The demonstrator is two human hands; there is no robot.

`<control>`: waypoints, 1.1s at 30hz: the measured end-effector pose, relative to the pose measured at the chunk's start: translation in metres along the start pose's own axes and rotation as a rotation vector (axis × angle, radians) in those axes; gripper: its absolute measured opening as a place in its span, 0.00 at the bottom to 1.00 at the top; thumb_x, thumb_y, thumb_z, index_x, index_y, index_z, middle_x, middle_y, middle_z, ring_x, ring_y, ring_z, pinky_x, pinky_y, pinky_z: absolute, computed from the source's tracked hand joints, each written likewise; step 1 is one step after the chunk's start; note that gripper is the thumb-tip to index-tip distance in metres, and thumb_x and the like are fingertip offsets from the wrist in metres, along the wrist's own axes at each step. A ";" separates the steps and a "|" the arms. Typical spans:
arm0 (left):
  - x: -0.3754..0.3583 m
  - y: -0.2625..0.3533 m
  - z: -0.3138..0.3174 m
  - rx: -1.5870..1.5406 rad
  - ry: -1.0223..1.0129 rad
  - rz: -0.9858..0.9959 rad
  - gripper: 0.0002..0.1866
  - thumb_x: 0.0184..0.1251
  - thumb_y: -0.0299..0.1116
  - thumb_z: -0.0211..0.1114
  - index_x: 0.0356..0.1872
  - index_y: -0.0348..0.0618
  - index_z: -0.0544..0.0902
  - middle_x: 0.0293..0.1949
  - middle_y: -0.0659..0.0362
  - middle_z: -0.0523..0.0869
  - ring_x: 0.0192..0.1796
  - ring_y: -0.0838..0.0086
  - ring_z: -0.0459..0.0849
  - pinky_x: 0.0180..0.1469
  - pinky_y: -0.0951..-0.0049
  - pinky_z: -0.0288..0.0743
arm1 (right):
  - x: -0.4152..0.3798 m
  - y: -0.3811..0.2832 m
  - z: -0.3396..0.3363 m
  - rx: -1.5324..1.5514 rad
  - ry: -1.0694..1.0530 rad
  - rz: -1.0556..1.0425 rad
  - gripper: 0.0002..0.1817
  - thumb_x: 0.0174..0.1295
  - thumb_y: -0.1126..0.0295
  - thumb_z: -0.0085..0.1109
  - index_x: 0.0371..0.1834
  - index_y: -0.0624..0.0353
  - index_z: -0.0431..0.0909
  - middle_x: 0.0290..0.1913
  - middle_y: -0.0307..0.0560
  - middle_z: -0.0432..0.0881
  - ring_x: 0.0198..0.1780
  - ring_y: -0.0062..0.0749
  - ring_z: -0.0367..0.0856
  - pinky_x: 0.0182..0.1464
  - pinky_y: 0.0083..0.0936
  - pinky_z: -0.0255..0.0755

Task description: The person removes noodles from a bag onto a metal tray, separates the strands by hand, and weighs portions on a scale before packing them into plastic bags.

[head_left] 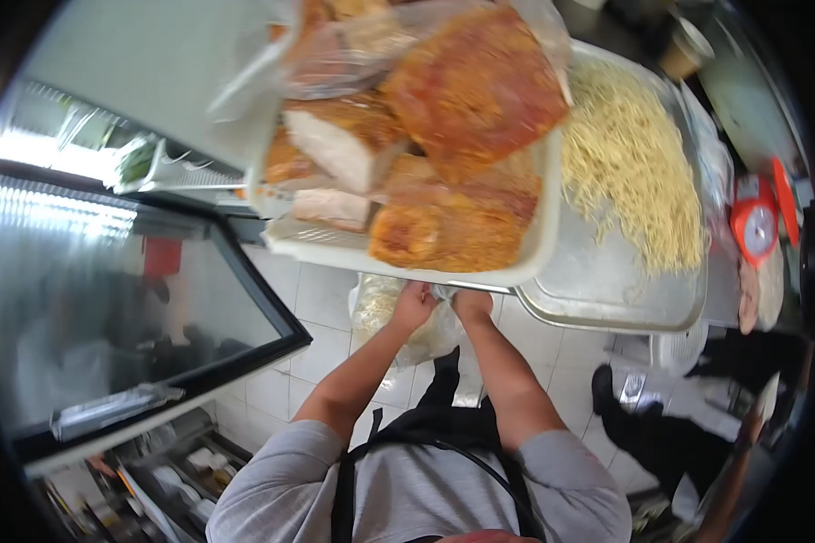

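Gripping the bunched top of a clear plastic bag (pixel 377 312) with left hand (pixel 414 308) and right hand (pixel 473 305), fingers of both curled closed on the film. Held low, near the front rim of the white basket (pixel 330 253), over the tiled floor (pixel 557 355). Probably working the bag's mouth; tying or untying, cannot tell, being partly covered. Seems to call next for a steady two-sided pinch.
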State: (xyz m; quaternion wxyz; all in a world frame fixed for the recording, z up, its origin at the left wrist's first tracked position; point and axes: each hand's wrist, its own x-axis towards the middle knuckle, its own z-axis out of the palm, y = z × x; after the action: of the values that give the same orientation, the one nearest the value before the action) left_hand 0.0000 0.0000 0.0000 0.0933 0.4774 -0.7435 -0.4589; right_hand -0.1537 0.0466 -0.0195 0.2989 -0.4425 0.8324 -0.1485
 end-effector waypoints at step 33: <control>-0.117 0.052 -0.210 -0.183 1.379 -0.111 0.35 0.34 0.25 0.72 0.49 0.32 0.66 0.48 0.49 0.70 0.50 0.64 0.68 0.55 0.69 0.59 | -0.263 0.045 -0.281 -0.043 0.049 0.171 0.16 0.33 0.70 0.58 0.29 0.62 0.69 0.24 0.53 0.74 0.30 0.42 0.74 0.34 0.30 0.68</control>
State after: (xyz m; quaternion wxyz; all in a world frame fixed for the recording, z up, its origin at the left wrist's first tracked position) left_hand 0.1504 -0.0256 0.1931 0.5605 0.6873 -0.4473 -0.1159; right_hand -0.2463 0.2841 0.2721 0.2806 -0.3722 0.8772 -0.1155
